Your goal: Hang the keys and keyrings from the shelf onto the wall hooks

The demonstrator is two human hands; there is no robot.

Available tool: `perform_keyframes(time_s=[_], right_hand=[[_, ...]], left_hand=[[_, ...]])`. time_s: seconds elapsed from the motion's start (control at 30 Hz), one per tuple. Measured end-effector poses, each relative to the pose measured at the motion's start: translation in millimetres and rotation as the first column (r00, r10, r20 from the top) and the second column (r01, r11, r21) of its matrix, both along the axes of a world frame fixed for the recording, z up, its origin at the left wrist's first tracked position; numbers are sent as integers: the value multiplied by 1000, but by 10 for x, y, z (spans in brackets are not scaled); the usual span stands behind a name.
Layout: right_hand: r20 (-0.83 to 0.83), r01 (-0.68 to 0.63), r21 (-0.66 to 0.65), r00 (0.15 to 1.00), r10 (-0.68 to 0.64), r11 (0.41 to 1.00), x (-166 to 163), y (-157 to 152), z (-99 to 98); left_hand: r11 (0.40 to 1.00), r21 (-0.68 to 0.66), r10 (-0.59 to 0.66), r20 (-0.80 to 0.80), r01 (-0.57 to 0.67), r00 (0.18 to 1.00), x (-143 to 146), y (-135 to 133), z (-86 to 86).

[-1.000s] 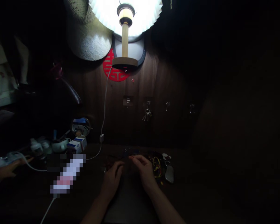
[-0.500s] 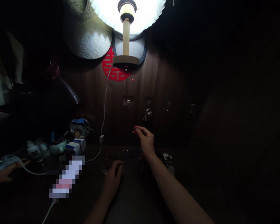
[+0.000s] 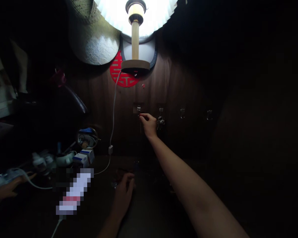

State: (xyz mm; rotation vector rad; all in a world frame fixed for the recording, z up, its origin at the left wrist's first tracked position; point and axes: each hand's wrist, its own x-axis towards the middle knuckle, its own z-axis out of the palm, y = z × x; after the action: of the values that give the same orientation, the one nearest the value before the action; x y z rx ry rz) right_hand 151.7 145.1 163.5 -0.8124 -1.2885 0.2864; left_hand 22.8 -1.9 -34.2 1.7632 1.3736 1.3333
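Observation:
My right hand is raised in front of the dark wooden wall, thumb and index finger pinched. Between the fingertips is a small thing with a reddish tip, and a thin strand hangs below it; its kind is too small and dim to tell. The pinch is just under the leftmost metal wall hook; contact cannot be made out. A bunch of keys hangs from a hook just right of this hand. On the dark tabletop lies my left hand, loosely curved, thumb apart, beside small dark items.
A lit lamp with a white cable is above. Two more hooks, including the far-right hook, are on the wall. At left are a round mirror, small boxes, bottles and another person's hand.
My right hand has risen and moved slightly left, from above the tabletop to the leftmost hook, carrying the thin strand. My left hand has stayed on the tabletop.

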Motion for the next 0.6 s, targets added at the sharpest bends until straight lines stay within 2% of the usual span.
perform_keyframes(time_s=[0.23, 0.47, 0.6], right_hand=[[176, 189, -7, 967, -185, 982, -109, 115, 57], [252, 288, -41, 930, -269, 957, -119, 275, -1], [266, 288, -82, 929, -257, 954, -98, 289, -106]], left_hand=[[999, -37, 5, 10, -5, 1000, 6, 19, 0], [999, -47, -2, 41, 4, 999, 12, 19, 26], [998, -61, 3, 58, 1, 998, 17, 31, 22]])
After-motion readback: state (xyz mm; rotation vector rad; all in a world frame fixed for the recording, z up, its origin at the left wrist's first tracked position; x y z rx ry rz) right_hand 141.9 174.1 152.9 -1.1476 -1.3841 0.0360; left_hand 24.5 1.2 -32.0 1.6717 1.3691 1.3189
